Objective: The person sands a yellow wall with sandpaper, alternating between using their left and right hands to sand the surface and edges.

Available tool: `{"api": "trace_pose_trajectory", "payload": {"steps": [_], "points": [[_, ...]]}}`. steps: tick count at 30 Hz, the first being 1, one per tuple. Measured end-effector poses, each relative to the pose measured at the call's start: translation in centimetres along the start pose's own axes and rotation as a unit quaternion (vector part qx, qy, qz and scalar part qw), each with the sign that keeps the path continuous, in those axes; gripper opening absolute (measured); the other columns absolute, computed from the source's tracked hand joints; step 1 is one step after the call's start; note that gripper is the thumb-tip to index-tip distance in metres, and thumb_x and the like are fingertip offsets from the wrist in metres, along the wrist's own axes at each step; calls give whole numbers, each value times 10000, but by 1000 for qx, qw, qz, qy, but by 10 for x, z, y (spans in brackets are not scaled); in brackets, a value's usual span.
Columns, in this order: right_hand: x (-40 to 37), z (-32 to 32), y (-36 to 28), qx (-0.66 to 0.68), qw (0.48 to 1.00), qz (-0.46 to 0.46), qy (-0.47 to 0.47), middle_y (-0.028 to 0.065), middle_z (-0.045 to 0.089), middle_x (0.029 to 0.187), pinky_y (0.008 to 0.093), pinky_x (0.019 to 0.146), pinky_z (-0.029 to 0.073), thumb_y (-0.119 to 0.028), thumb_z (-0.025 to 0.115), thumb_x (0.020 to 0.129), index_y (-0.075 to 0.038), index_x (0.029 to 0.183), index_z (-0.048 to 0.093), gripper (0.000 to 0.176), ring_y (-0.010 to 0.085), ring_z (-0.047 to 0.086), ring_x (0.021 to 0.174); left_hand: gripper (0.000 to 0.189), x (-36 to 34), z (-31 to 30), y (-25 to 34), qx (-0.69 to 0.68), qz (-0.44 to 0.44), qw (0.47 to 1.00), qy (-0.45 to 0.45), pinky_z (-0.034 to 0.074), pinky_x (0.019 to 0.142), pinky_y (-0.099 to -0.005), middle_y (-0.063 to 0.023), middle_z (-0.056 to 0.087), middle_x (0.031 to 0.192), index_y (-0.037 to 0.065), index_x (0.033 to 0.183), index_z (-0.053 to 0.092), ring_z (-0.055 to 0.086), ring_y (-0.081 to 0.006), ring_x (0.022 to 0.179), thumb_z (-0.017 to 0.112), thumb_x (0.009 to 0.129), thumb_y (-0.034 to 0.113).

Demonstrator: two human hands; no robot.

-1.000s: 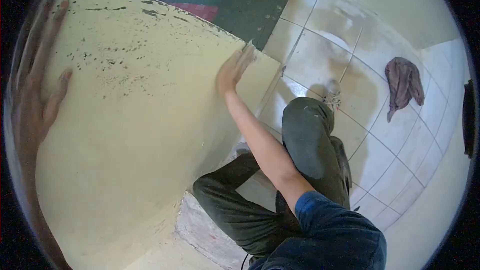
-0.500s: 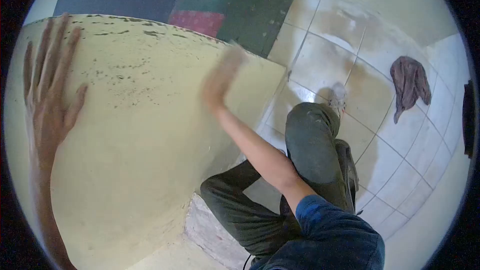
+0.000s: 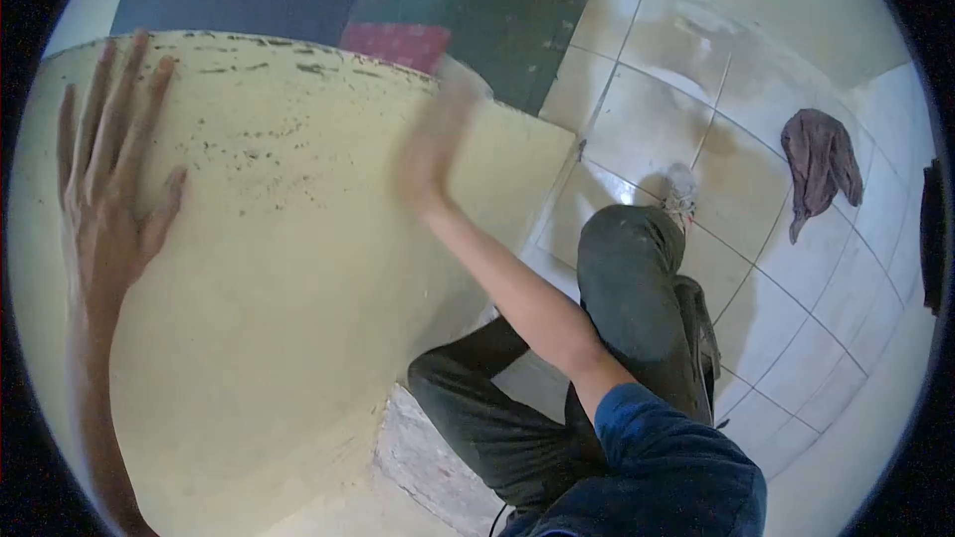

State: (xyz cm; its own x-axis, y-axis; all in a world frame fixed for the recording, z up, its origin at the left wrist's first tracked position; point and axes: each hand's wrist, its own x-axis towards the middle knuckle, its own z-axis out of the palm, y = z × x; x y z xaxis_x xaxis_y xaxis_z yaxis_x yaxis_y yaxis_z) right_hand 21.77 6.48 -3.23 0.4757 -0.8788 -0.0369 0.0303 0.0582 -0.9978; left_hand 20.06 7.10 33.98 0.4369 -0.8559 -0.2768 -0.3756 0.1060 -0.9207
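My left hand [image 3: 114, 189] lies flat on the pale yellow wall surface [image 3: 269, 318], with its fingers spread and pointing to the upper edge. Dark specks and chipped paint show beside it. My right hand [image 3: 435, 134] is smeared by motion over the same surface, near its worn upper edge. A pale, blurred piece [image 3: 466, 77] shows at the right fingertips and moves along with them. Its kind cannot be made out, and the fingers around it are blurred.
Beyond the edge are a dark blue area, a green panel [image 3: 507, 20] and a pink patch [image 3: 393, 43]. A brown cloth [image 3: 823, 167] lies on the white tiled floor [image 3: 647, 119]. My bent legs [image 3: 627, 278] and a shoe [image 3: 680, 194] are at lower centre.
My right hand has shifted slightly up and left along the yellow surface, with the pale piece at its fingertips. My left hand stays flat; the whole view has shifted a little.
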Motion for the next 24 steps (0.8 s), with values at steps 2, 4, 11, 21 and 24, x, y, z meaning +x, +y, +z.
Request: {"api": "trace_pose_trajectory", "payload": {"steps": [2,4,11,21,24], "points": [[1,-9,-81,91,974,-204,-44,187,128,1614,450,1217,7,-190,329,1020,24,1533,161,581,340,73,1500,729,0,6,-2,5,1,1000,3,159,1238,-468,9,294,1587,247,1504,367,232,-218,1477,649,834,310],[6,-14,-71,56,936,-341,-64,170,130,1619,458,1214,12,-215,349,1011,12,1539,157,605,334,74,1501,733,0,4,-4,1,4,1000,-13,158,1239,-467,4,287,1589,241,1507,360,224,-219,1479,647,835,292],[-15,16,99,35,997,33,62,162,95,1625,459,1216,13,-113,314,999,23,1541,123,590,349,63,1495,736,-6,6,-1,-27,35,999,0,129,1231,-484,-56,249,1603,175,1522,330,187,-257,1491,611,844,235],[-16,16,56,346,935,-43,56,174,67,1628,389,1217,12,-88,349,1007,28,1537,146,579,316,23,1507,716,-6,10,0,-21,17,1000,-2,130,1240,-481,-3,272,1596,256,1520,328,195,-212,1489,603,868,364],[-7,3,99,21,994,110,16,119,28,1637,392,1228,3,-137,227,1050,-21,1553,58,543,245,30,1508,719,-1,3,1,-11,20,1000,-10,122,1241,-480,-3,261,1600,248,1524,319,188,-212,1491,599,871,359]]}}
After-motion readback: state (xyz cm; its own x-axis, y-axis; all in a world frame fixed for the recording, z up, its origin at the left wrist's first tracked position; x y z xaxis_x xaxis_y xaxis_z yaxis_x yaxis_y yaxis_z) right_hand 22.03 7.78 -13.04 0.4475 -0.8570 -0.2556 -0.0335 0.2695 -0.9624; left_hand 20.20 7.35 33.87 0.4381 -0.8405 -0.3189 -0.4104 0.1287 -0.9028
